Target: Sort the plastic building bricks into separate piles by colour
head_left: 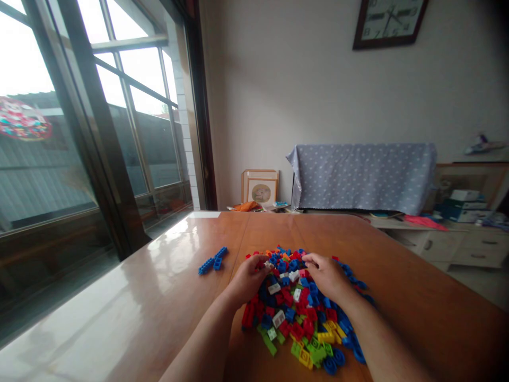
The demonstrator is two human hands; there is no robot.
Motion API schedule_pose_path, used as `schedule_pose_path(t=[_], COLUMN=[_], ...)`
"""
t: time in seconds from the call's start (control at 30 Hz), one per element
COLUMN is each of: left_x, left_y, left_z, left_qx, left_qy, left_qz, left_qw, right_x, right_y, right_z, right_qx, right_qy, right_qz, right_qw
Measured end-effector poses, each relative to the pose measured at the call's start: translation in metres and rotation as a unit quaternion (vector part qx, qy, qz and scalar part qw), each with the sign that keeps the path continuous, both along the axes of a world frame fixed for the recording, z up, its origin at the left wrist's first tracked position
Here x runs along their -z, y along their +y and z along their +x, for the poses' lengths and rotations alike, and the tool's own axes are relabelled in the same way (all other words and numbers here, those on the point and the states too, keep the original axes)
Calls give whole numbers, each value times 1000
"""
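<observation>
Some blue plastic bricks (pixel 217 263) lie apart; most, we judge, remain in the multicoloured plastic-brick heap (pixel 296 297). Our left hand (pixel 248 277) and right hand (pixel 326 275) are half-curled; their hold we cannot tell.

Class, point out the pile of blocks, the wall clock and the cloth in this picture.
Pile of blocks (pixel 303 298): head view, on blocks near its middle.
Wall clock (pixel 390 22): head view, on its dial.
Cloth (pixel 363 178): head view, on its hanging front.
</observation>
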State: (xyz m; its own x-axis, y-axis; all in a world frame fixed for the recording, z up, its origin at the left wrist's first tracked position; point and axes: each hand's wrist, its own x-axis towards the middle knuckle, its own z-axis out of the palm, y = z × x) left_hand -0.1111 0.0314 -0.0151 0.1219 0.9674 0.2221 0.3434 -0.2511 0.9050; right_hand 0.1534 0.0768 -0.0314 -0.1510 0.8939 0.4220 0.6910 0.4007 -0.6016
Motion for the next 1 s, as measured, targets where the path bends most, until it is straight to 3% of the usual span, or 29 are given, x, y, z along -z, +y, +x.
schedule_pose_path(t=[0.33, 0.57, 0.87, 1.0], left_x=[-3, -17, -14, -13], left_y=[-4, -9, -1, 0], left_z=[2, 2, -7, -6], left_qx=[68, 44, -9, -74], left_qy=[-125, -126, -228, -223], left_qz=[-61, -66, -40, -9], left_qw=[988, 989, 973, 972], right_x=[-12, -12, -18, -15], right_y=[-5, -9, -11, -10], right_z=[2, -2, -4, -4], right_qx=[21, 10, 9, 11], right_qy=[33, 28, 35, 43], right_qz=[-9, -6, 8, 7], right_qw=[999, 1000, 999, 999])
